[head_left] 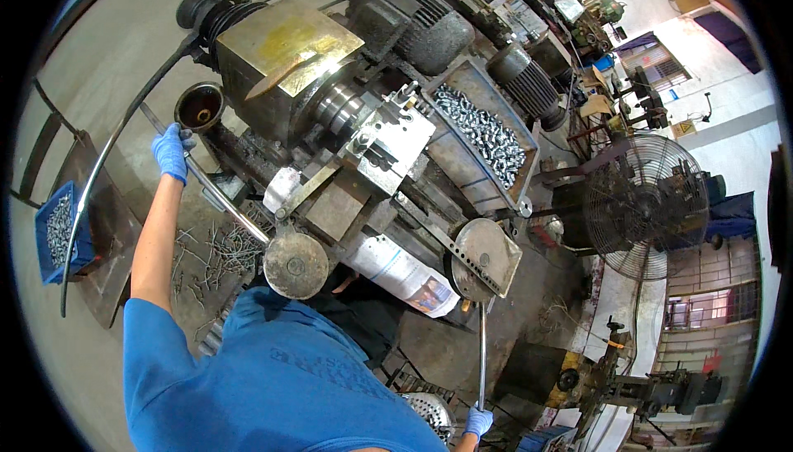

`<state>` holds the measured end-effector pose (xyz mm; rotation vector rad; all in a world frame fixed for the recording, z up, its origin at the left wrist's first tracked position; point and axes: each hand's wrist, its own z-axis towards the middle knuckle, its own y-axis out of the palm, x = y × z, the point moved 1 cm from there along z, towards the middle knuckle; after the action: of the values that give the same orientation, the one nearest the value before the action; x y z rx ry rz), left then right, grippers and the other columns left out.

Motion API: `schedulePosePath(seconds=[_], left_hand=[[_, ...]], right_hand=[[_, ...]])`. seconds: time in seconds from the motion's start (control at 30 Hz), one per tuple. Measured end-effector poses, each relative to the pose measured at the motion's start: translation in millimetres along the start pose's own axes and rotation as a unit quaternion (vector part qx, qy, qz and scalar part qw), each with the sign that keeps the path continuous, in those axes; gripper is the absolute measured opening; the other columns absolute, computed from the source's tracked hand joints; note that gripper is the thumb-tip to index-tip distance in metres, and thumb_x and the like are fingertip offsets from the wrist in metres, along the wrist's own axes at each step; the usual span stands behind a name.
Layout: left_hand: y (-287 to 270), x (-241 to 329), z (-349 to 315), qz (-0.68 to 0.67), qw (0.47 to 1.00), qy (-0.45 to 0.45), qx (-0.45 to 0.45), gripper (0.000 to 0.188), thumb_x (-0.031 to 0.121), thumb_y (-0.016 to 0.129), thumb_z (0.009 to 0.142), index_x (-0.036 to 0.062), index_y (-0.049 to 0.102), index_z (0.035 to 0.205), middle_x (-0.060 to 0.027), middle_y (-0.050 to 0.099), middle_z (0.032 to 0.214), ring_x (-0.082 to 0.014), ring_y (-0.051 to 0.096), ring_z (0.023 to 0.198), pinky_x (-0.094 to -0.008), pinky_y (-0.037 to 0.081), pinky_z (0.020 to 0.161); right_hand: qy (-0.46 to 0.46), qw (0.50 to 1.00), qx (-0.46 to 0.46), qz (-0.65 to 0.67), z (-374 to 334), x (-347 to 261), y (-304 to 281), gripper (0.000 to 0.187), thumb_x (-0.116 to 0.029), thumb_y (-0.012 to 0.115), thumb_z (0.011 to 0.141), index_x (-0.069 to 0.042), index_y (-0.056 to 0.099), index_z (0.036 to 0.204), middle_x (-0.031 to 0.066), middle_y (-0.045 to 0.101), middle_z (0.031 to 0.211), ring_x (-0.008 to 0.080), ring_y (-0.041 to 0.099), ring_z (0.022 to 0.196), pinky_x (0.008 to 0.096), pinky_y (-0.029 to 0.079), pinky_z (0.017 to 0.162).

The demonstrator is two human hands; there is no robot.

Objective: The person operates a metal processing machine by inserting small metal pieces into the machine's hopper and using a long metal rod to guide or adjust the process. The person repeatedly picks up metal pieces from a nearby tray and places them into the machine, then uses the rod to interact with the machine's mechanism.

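Note:
My left hand [171, 152], in a blue glove, is closed round a long metal lever [239, 217] that runs down to a round metal hub [296, 265]. Far to the lower right, my right hand [477, 421], also gloved in blue, grips the end of a second lever [483, 353]. This one leads up to another round hub [473, 260], beside a bar with a row of holes [471, 264]. Between the two hubs lies a printed white sheet [403, 274]. Beyond them is the machine's shiny spindle [340, 110], next to a metal tool block [390, 148].
A blue-edged tray [462, 159] of small metal parts [487, 130] sits right of the spindle. At far left is a blue bin [81, 250] of parts. Metal scraps [223, 254] litter the floor. A big fan [644, 204] stands at right; motors [405, 23] are behind.

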<state>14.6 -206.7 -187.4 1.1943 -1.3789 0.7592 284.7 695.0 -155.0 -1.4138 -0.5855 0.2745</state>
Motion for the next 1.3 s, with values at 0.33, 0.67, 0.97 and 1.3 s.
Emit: schedulePosePath(seconds=[0.33,0.67,0.97,1.3], left_hand=[[-1,-2,1,-0.017,1.000,-0.022,-0.009,0.019,0.017,0.054,0.085,-0.0013,0.057,0.090,-0.0142,0.064,0.068,-0.0200,0.058,0.045,-0.0293,0.050,0.042],[0,-4,0,-0.024,0.999,-0.024,-0.008,0.020,0.017,0.054,0.085,-0.0023,0.058,0.089,-0.0152,0.064,0.069,-0.0210,0.059,0.047,-0.0297,0.051,0.044],[-1,-2,-2,-0.026,0.999,-0.030,-0.014,0.019,0.017,0.054,0.085,-0.0014,0.058,0.090,-0.0151,0.065,0.070,-0.0208,0.059,0.047,-0.0295,0.051,0.045],[0,-2,-1,-0.029,0.999,-0.034,-0.009,0.019,0.017,0.054,0.085,-0.0010,0.058,0.091,-0.0149,0.065,0.070,-0.0200,0.059,0.046,-0.0289,0.051,0.044]], right_hand=[[-0.007,1.000,0.006,0.003,-9,-5,-6,0.055,-0.051,0.060,0.073,0.003,0.065,0.064,0.0236,0.062,0.066,0.0368,0.064,0.069,0.0451,0.051,0.062],[0.003,1.000,0.006,-0.010,-13,-4,-4,0.056,-0.053,0.060,0.073,0.002,0.066,0.067,0.0237,0.063,0.070,0.0370,0.064,0.072,0.0447,0.051,0.065],[0.016,1.000,-0.009,0.003,-19,-9,-11,0.054,-0.052,0.063,0.073,0.002,0.065,0.068,0.0234,0.063,0.071,0.0365,0.064,0.073,0.0440,0.050,0.065],[0.030,0.999,-0.012,-0.012,-21,-6,-7,0.054,-0.054,0.063,0.072,0.000,0.065,0.070,0.0216,0.065,0.073,0.0345,0.065,0.073,0.0425,0.051,0.066]])
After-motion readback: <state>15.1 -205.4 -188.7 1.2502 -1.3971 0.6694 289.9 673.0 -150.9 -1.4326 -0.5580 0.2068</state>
